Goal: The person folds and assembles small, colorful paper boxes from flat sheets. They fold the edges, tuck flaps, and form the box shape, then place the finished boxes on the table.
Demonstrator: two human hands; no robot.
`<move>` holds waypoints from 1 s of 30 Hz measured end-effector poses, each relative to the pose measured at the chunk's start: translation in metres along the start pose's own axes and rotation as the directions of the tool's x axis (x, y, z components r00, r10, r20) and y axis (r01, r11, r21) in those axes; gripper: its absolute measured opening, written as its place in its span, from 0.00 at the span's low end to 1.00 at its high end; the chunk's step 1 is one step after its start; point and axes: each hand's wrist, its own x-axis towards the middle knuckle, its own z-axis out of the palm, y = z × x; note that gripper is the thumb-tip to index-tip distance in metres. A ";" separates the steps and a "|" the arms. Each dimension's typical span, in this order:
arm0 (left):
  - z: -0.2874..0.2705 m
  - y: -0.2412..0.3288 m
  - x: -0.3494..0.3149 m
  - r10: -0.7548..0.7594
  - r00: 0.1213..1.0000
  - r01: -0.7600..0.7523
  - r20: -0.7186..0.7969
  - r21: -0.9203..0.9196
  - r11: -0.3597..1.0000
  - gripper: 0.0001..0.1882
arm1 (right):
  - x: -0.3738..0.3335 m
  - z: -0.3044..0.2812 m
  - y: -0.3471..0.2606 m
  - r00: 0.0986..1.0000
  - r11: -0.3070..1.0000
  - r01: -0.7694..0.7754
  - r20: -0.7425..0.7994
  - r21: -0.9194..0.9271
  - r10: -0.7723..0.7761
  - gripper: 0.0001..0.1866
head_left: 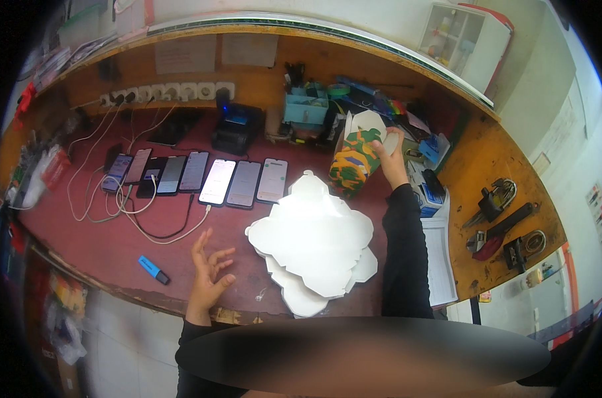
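Observation:
At the back right of the red table, my right hand [392, 158] is closed on the upper side of a green, orange and blue camouflage-patterned paper box [355, 159]. The white flaps at its top stand up. My left hand [210, 270] is near the table's front edge, empty, its fingers spread. Between my hands lies a small stack of flat white box blanks [311, 239] with scalloped edges, the lower ones poking out at the front. Whether the camouflage box rests on the table or is lifted, I cannot tell.
A row of several phones [216, 182] lies at the back left, with charging cables [130, 209] looping around. A blue highlighter [154, 270] is near the front left. Behind stand a black printer [238, 127] and a teal organizer [305, 106]. Padlocks [490, 199] and a wrench [503, 229] hang at right.

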 end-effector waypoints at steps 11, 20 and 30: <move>-0.004 -0.012 -0.004 -0.060 0.998 0.058 0.016 0.139 0.989 0.63 | 0.009 0.001 -0.009 0.997 0.959 0.078 0.022 -0.272 -0.075 0.41; -0.005 -0.014 -0.004 -0.030 0.998 0.022 0.050 0.159 0.987 0.62 | 0.017 0.002 0.002 0.993 0.993 0.107 0.061 -0.059 -0.103 0.40; -0.005 -0.019 -0.005 -0.042 0.998 0.033 0.043 0.199 0.979 0.61 | 0.017 0.008 0.000 0.993 0.959 0.113 0.009 0.259 -0.120 0.41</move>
